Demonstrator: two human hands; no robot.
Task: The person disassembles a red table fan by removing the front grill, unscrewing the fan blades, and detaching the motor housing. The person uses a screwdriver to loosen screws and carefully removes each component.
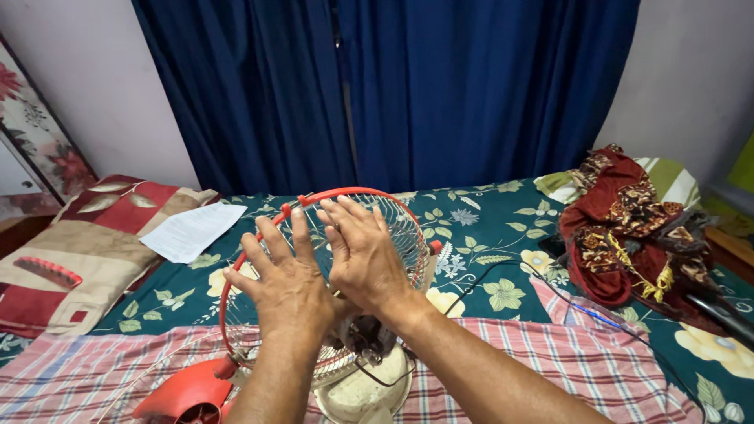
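Note:
A small table fan [357, 369] stands on the bed, seen from behind, with a red ring [345, 192] around its wire guard [400, 228] and a cream motor housing and base. My left hand [287, 279] lies flat on the back of the guard, fingers spread. Beside it, my right hand [361, 255] also presses flat against the guard, fingers pointing up toward the red rim. A red fan blade part [184, 396] lies at the lower left beside the base.
A pink checked cloth [550, 353] is spread under the fan on a green floral bedsheet [487, 228]. A white paper [192, 229] and a red and beige pillow [78, 251] lie left. Crumpled dark red patterned cloth [628, 228] sits right. Blue curtains [393, 86] hang behind.

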